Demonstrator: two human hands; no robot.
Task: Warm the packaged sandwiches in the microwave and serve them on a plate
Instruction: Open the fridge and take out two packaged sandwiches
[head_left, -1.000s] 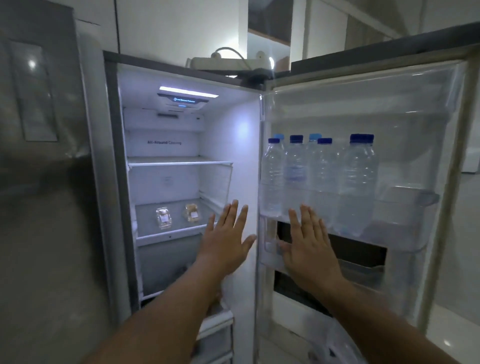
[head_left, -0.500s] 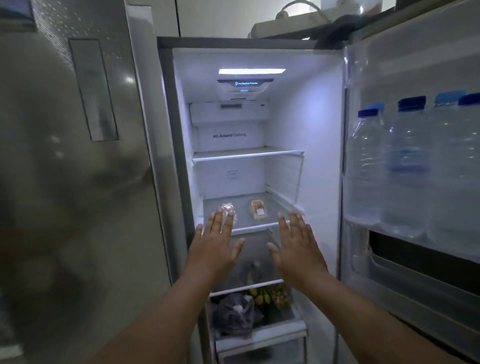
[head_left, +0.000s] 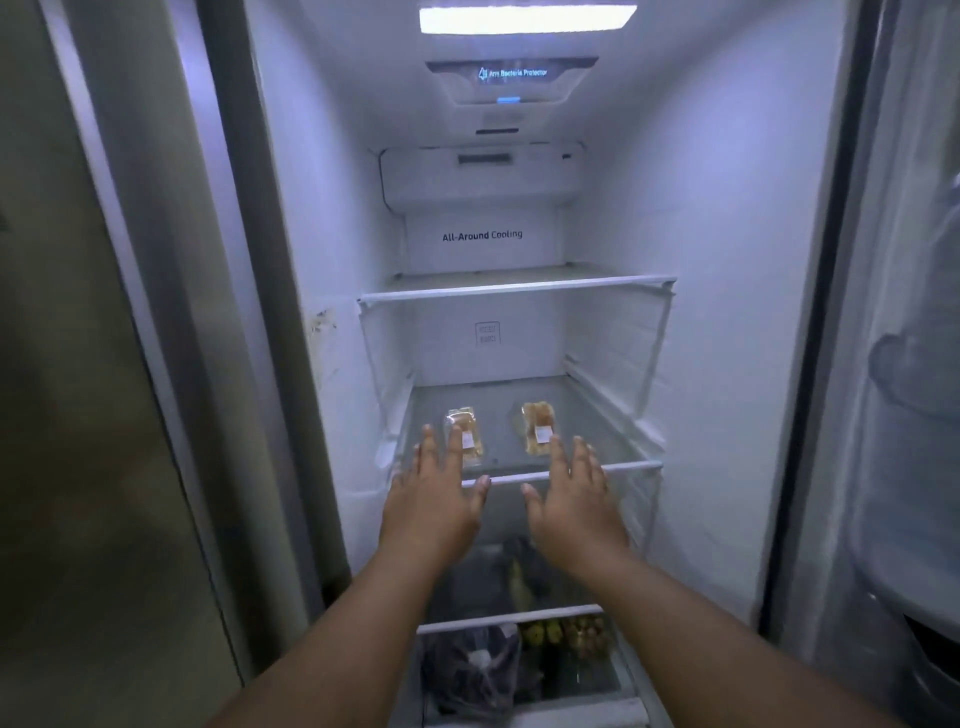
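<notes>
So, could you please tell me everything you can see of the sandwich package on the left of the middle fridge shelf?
The left sandwich package is a small clear plastic wrap around pale golden bread, with a small whitish label on top. It lies flat on the glass middle shelf, its long side running front to back, clearly apart from the second package to its right. The left hand hovers open in front of it, fingertips overlapping its left edge in view; whether they touch it is unclear.

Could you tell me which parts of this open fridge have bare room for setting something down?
The upper glass shelf looks entirely bare. On the middle glass shelf, strips beside both walls and the gap between the two clear-wrapped sandwich packs are free. The bottom drawer is crowded with a dark bag and produce.
</notes>
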